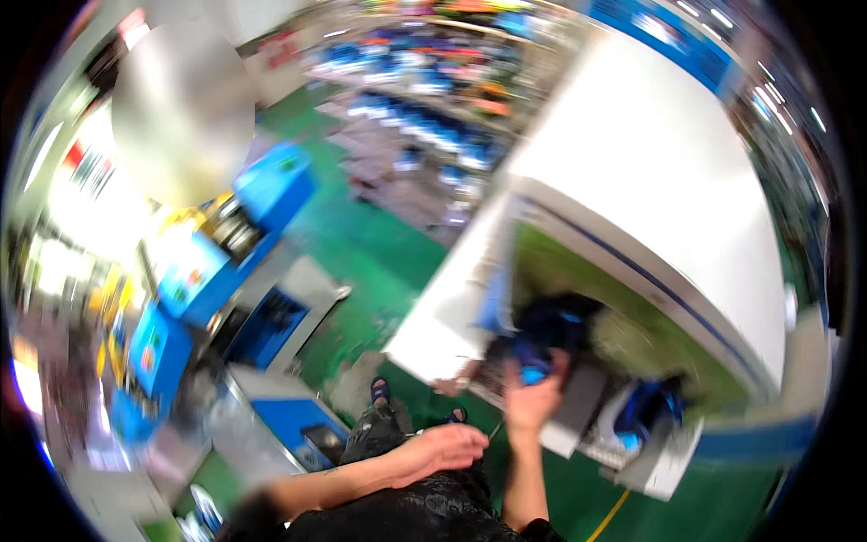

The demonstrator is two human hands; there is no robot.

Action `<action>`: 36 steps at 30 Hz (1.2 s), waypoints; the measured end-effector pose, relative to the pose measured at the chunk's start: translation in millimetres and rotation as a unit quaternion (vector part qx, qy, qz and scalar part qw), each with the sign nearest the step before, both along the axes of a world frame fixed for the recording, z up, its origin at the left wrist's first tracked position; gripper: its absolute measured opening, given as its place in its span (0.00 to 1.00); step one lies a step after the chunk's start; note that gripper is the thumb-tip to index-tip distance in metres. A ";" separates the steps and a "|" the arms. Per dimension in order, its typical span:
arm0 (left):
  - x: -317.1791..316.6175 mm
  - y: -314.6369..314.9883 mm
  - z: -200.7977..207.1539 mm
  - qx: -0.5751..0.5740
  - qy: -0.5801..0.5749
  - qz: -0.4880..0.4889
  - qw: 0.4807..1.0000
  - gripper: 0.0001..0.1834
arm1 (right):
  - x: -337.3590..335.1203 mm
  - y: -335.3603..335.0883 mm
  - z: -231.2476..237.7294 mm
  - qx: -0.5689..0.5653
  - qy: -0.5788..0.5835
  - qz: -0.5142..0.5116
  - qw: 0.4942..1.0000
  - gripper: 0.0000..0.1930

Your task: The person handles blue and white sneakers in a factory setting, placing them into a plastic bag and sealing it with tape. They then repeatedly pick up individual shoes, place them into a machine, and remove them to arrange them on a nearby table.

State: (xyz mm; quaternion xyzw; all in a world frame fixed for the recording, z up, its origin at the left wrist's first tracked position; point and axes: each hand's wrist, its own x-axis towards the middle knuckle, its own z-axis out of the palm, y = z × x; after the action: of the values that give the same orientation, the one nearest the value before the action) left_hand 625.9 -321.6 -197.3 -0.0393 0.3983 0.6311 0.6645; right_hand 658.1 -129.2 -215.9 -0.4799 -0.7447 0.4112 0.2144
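Note:
My right hand (pixel 535 397) reaches into the opening of a large white machine. Its fingers are closed on the near end of a dark blue shoe (pixel 546 336) with a bright blue patch; motion blur softens the shoe's outline. My left hand (pixel 449 448) hangs in front of my body, fingers loosely stretched, with nothing visible in it. To the right of my right hand, a second dark blue shoe (pixel 643 411) with a pale sole rests at the mouth of the machine.
The white machine (pixel 641 135) with a green-lined opening fills the right. Blue machines (pixel 194 275) stand at the left. Behind is a rack (pixel 433 81) with rows of colourful shoes. A blue and grey cabinet (pixel 289 420) stands near my legs on the green floor (pixel 348 239).

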 end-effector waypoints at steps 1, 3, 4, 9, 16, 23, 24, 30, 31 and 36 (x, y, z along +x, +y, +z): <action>12.3 -29.6 -12.5 0.043 0.038 -0.040 0.998 0.23 | -6.2 7.5 3.5 0.128 0.012 0.008 0.992 0.34; 24.4 -69.6 -7.8 0.064 0.102 -0.044 0.992 0.23 | -21.6 -25.2 40.5 0.248 0.279 0.001 0.927 0.20; 23.2 -85.2 -5.8 0.089 0.208 -0.007 0.974 0.24 | -24.5 -56.5 58.6 0.281 0.352 0.084 0.889 0.20; 33.9 -158.6 -34.0 -0.008 0.505 0.232 0.831 0.26 | -75.2 -256.5 40.2 -0.039 0.211 0.635 0.742 0.13; 227.2 -310.3 -69.5 -0.599 0.232 0.704 0.303 0.23 | -58.0 -462.1 21.6 -0.218 -0.101 0.848 0.472 0.07; 312.5 -280.7 -121.9 -0.771 -0.151 0.613 0.085 0.35 | 44.6 -749.2 -104.5 0.143 -0.006 0.982 0.125 0.35; 322.5 -272.6 -125.8 -0.760 -0.215 0.596 0.148 0.35 | 79.5 -788.3 -116.7 0.173 0.101 0.975 0.092 0.39; 347.8 -259.1 -178.3 -0.825 -0.191 0.517 0.124 0.08 | 91.0 -985.2 -191.3 0.380 0.175 0.898 -0.134 0.32; 341.8 -255.5 -181.2 -0.816 -0.232 0.520 0.099 0.05 | 100.1 -987.5 -190.3 0.409 0.140 0.889 -0.151 0.41; 349.7 -276.0 -143.9 -0.836 -0.208 0.475 0.181 0.22 | 99.1 -927.2 -187.5 0.325 0.111 0.938 -0.048 0.28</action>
State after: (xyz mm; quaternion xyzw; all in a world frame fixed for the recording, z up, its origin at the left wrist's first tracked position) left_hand 975.6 -597.6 -341.2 -0.8830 0.4423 0.0887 -0.1297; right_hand 757.1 -1056.3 -403.4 -0.8368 0.5243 0.0070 0.1577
